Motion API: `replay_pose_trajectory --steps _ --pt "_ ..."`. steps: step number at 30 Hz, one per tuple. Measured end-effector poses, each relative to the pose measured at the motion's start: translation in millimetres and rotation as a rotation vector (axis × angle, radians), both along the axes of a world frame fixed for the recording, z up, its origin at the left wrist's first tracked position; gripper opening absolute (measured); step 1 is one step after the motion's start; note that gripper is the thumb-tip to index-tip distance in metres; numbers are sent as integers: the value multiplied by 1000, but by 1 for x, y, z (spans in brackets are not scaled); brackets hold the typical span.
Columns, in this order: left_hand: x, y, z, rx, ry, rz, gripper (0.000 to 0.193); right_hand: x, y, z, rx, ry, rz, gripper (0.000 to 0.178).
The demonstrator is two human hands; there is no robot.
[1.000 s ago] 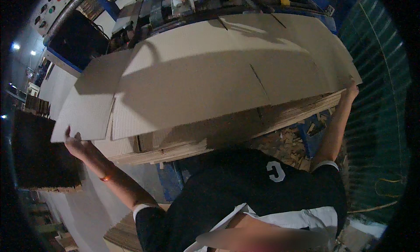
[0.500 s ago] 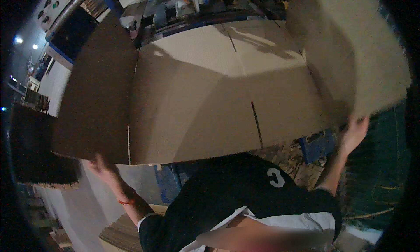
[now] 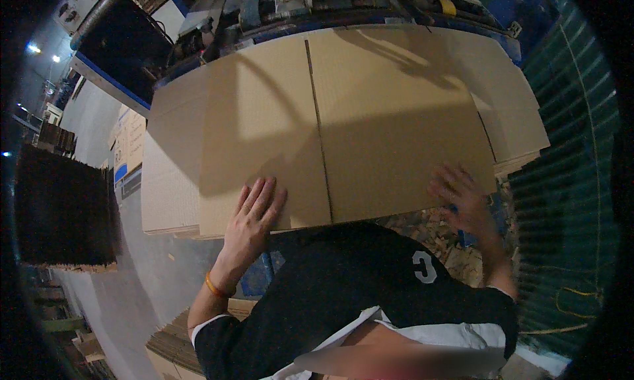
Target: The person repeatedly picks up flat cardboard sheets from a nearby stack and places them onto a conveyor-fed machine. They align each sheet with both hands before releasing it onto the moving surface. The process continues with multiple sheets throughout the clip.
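Observation:
A folded cardboard box blank lies flat in front of me, its side panels turned inward and meeting at a dark slit. Under it, more flat cardboard sheets stick out at the left and right. My left hand rests on the near left part of the blank with its fingers stretched out. Near the front right corner is my right hand, slightly blurred, fingers apart over the cardboard; whether it touches cannot be made out. Neither hand grips anything.
Behind the cardboard stands a machine with rollers and belts, its control panel at far left. A dark stack stands left, a cardboard pile near my left elbow. Scraps litter the floor; green corrugated sheeting borders the right.
The raised side panels have been folded inward and down flat. Both hands have let go of the panel edges and moved inward onto or over the blank.

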State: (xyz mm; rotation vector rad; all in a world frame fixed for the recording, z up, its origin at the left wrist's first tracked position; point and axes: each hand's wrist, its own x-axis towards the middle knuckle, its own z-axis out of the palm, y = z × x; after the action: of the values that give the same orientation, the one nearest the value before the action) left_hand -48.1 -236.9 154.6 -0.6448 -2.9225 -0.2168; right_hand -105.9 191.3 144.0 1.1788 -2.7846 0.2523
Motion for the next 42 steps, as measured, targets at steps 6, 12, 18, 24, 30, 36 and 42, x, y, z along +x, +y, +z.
replay_pose_trajectory --steps 6,12,18,24,30,36,42 --pt "-53 -15 -7 1 138 -13 58 -90 7 -9 27 33 1 70" --pt "-140 -43 -16 88 257 -16 59 -169 -23 -5 102 232 61 68" --pt "-240 -44 -12 -103 366 50 65 -259 -43 -2 113 97 -209 67" --pt "-217 -49 15 101 375 229 65 -244 -25 -1 16 366 -476 63" --pt "-32 -136 -32 683 825 1052 60 -128 142 -56 -848 601 -1265 54" --pt "7 -161 -78 832 595 1512 54 -146 221 -136 -1113 469 -1212 65" --pt "3 -135 -22 1049 765 1239 51 -133 201 -59 -1761 377 -1023 50"
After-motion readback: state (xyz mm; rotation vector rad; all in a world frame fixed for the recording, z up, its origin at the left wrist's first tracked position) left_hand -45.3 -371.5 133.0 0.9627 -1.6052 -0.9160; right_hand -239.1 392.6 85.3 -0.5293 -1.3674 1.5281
